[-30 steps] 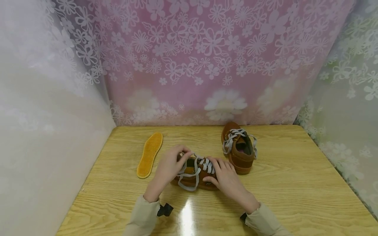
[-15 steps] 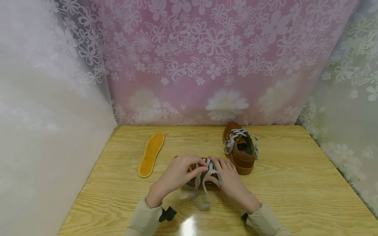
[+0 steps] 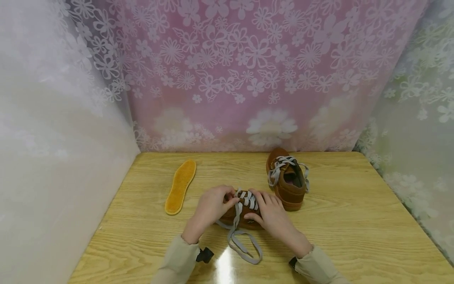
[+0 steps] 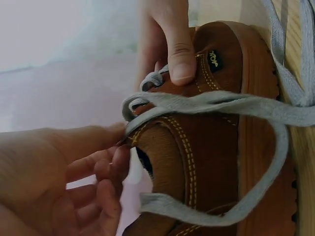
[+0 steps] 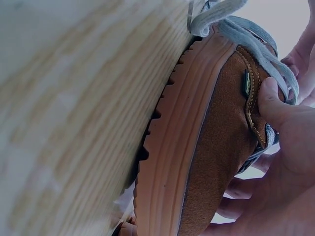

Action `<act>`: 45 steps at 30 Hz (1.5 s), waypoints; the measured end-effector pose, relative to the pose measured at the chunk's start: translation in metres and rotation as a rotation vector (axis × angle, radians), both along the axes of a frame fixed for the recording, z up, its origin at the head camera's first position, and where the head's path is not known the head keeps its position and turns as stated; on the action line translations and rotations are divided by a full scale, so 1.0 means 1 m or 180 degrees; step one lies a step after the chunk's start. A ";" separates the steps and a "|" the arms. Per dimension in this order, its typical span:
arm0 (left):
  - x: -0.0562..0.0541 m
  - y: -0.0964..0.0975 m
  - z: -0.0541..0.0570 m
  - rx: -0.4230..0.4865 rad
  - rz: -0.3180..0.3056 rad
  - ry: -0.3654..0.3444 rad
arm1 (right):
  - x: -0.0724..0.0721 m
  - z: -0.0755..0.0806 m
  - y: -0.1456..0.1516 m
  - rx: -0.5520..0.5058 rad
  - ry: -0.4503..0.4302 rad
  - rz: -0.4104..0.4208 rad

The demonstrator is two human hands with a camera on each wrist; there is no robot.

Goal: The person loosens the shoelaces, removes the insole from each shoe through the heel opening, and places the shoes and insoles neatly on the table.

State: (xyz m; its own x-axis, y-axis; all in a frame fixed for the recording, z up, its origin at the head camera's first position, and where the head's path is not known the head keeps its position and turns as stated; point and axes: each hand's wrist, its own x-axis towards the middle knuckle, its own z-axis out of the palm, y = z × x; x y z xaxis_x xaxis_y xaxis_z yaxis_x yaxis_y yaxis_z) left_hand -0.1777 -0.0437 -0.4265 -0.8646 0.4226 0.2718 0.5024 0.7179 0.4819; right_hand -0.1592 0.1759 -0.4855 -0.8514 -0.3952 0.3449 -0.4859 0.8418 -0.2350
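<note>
A brown suede shoe [image 5: 216, 128] with a tan rubber sole stands on the table, toe to the right in the head view. My right hand [image 3: 274, 217] grips its front part, the thumb on the near side of the lacing and the fingers over the far side. At the collar end of the lacing, my left hand [image 3: 211, 205] pinches with thumb and index finger at the grey shoelace [image 4: 197, 102], close to the shoe's edge. Fingers partly hide the pinched spot. Loose lace hangs down the near side and loops on the table. The left hand covers the heel in the head view.
A second brown shoe [image 3: 291, 193] with grey laces stands behind and to the right, toe towards the back. On the left lies an orange insole [image 3: 180, 187]. A pink flowered curtain [image 3: 227, 79] borders the wooden table [image 3: 354, 221] at the back.
My left hand moved right along the lacing, then back left to the collar end. The loose lace swung down the near side and now lies on the table. My right hand stayed put.
</note>
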 end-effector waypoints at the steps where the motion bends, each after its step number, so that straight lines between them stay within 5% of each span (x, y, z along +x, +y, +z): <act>1: -0.002 0.001 0.000 0.0056 0.0079 0.0038 | 0.000 0.000 0.000 -0.0004 0.0002 0.0004; 6: -0.015 0.008 0.008 0.0486 0.0356 0.0105 | 0.000 -0.001 -0.002 -0.0007 0.0023 0.0006; 12: -0.022 0.015 0.014 0.0506 0.0121 -0.0095 | 0.001 -0.002 -0.003 -0.0027 0.0020 0.0012; 18: -0.011 0.006 0.014 0.0097 0.0142 -0.0119 | 0.001 -0.001 0.000 -0.0079 -0.0016 -0.0002; 23: 0.000 -0.002 0.013 -0.0386 -0.0175 -0.0160 | 0.001 0.001 0.003 -0.0059 -0.0026 -0.0027; 33: -0.008 0.008 0.015 -0.0623 -0.0278 -0.0140 | 0.001 -0.001 0.001 -0.0062 -0.0046 0.0008; 41: -0.027 0.019 0.028 0.0185 0.0034 0.0183 | 0.000 0.000 0.000 -0.0053 0.0006 -0.0011; 45: -0.029 0.017 0.026 0.0121 -0.0079 0.0087 | 0.000 0.000 0.000 -0.0039 -0.0001 0.0007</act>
